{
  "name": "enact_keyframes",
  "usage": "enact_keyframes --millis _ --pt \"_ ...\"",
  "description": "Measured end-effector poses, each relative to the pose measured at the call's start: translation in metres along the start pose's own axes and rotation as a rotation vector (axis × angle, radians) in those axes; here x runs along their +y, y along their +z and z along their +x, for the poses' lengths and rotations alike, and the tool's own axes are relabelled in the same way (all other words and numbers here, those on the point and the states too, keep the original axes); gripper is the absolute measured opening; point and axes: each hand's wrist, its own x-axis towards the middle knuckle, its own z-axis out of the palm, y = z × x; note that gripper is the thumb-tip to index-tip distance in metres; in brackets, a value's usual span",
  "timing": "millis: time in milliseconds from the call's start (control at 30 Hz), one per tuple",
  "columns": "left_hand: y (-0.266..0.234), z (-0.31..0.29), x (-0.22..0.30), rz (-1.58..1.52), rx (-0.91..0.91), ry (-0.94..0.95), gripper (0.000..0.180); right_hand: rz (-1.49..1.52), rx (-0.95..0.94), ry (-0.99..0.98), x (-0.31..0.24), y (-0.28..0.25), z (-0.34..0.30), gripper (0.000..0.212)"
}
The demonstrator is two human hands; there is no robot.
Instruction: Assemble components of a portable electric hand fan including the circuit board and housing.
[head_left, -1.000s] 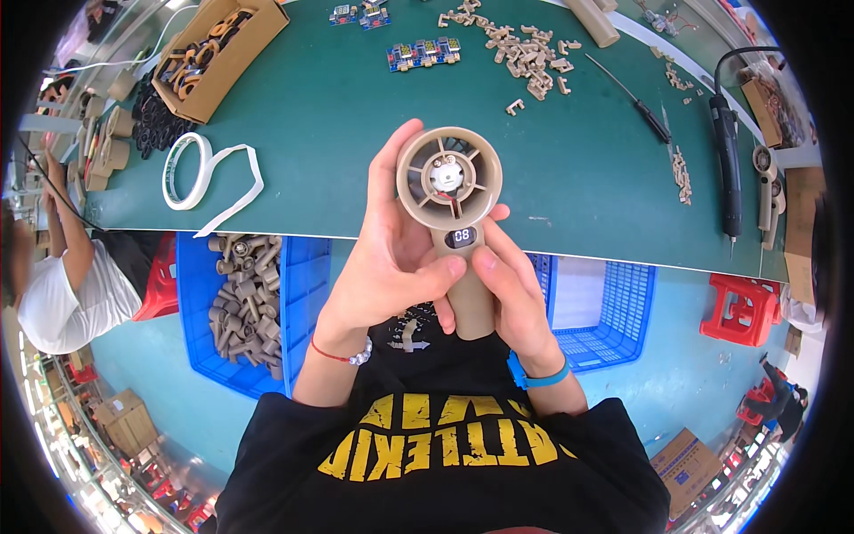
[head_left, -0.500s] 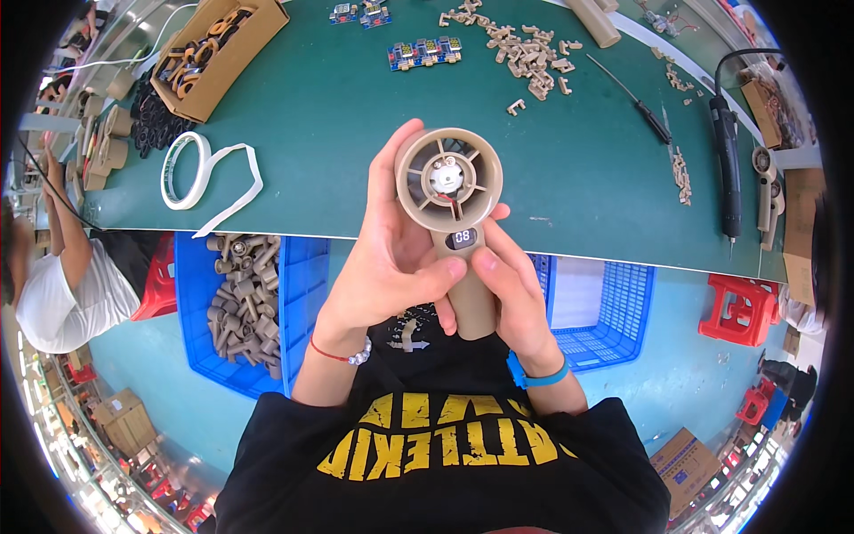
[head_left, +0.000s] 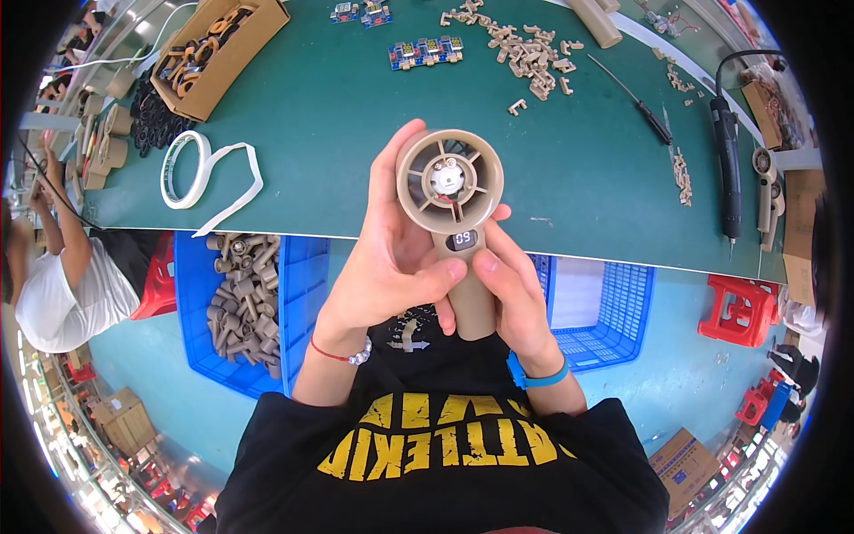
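A beige handheld fan (head_left: 476, 307) is held upright over the front edge of the green table, its round head toward the table. Inside the ringed head, spokes surround a white motor hub (head_left: 447, 181). A small dark display (head_left: 463, 239) on the handle's neck shows lit digits. My left hand (head_left: 391, 258) is closed round the left side of the head and handle, thumb on the handle just below the display. Gripping the handle from the right is my right hand (head_left: 516, 289), its thumb beside the other thumb. Some fingers are hidden behind the fan.
On the table (head_left: 329, 116) lie a tape roll (head_left: 167, 173), circuit boards (head_left: 425, 53), small beige clips (head_left: 534, 62), a screwdriver (head_left: 654, 120) and an electric screwdriver (head_left: 728, 169). Blue bins (head_left: 304, 303) stand below its edge, the left one holding beige parts. Someone (head_left: 76, 294) sits at left.
The digits on the fan's display have changed. Both hands and the fan have stayed almost still. The person at left has shifted their arms slightly.
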Motion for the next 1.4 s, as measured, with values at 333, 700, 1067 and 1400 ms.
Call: enact_keyframes --millis 333,700,1067,1400 --pt "-0.0006 -0.0005 -0.0007 0.002 0.001 0.016 0.103 -0.031 -0.009 -0.02 -0.0004 0.0005 0.0005 0.044" --pt "-0.0005 0.0004 0.001 -0.018 -0.014 0.003 0.102 0.021 -0.061 -0.018 -0.0006 -0.0041 0.0023 0.046" --pt "-0.0019 0.0006 0.0012 -0.038 -0.036 0.005 0.101 0.035 -0.054 -0.013 -0.0004 -0.0045 0.0019 0.045" --pt "-0.0023 0.0007 0.0015 -0.007 -0.037 0.007 0.101 -0.015 -0.007 -0.024 -0.0011 0.0007 0.0017 0.043"
